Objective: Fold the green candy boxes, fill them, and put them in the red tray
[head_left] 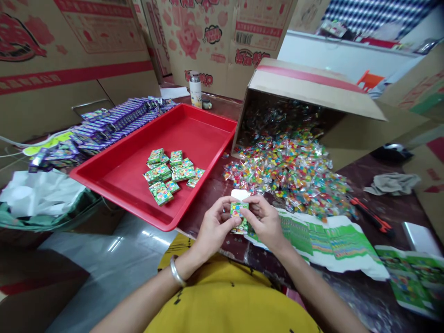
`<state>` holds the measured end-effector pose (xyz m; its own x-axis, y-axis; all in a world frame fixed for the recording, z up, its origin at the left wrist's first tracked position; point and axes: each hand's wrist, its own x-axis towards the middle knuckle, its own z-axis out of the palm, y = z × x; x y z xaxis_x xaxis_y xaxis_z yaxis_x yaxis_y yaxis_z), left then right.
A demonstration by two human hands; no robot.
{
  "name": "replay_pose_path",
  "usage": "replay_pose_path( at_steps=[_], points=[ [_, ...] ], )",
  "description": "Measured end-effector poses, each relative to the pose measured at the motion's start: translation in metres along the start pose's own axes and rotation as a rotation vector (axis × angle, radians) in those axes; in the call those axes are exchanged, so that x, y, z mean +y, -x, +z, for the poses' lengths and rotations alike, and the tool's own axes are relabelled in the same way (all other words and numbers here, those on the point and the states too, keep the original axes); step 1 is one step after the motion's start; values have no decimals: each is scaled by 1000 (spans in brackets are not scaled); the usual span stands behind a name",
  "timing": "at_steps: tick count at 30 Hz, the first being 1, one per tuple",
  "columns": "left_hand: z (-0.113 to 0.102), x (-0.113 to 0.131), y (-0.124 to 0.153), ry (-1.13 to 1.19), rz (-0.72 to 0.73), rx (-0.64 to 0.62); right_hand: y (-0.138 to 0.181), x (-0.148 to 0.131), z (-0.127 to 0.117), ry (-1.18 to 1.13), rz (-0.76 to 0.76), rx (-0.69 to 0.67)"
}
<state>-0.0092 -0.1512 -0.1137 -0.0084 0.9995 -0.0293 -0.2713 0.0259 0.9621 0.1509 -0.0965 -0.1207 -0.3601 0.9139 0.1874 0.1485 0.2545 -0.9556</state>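
Between my two hands, close to the table's front edge, is a small green printed candy box point(239, 210) with a white flap raised at its top. My left hand point(217, 224) grips its left side, thumb on the front. My right hand point(264, 219) pinches the right side, its thumb also on the front face. Flat green box blanks point(322, 240) lie fanned in a row by my right forearm. Beyond my hands spreads a heap of small clear packets of colourful candy point(287, 166), spilling from a cardboard carton point(312, 85) on its side.
Several filled green boxes point(161, 192) lie in a red tray point(114, 173) at the left. Purple packs point(118, 120) are stacked behind it. A flask point(195, 90) stands at the back. Red-handled scissors or pliers point(373, 216) and a grey cloth point(391, 184) lie right.
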Motion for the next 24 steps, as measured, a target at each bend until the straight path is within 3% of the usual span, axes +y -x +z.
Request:
replay_pose_path(
  at_steps=[3,7,12,18,24],
  points=[
    [3,-1,1,-55,-7,-8,2,2,6,21,-44,80],
    [5,1,-1,-21,23,43,-3,-3,8,-187,-33,165],
    [3,4,1,-126,49,80,-12,-9,3,-242,26,38],
    [-3,7,7,-274,76,21,-23,-12,-8,-252,211,-56],
    [-6,11,9,-229,34,-7,-23,-15,-3,-207,142,-22]
  ],
)
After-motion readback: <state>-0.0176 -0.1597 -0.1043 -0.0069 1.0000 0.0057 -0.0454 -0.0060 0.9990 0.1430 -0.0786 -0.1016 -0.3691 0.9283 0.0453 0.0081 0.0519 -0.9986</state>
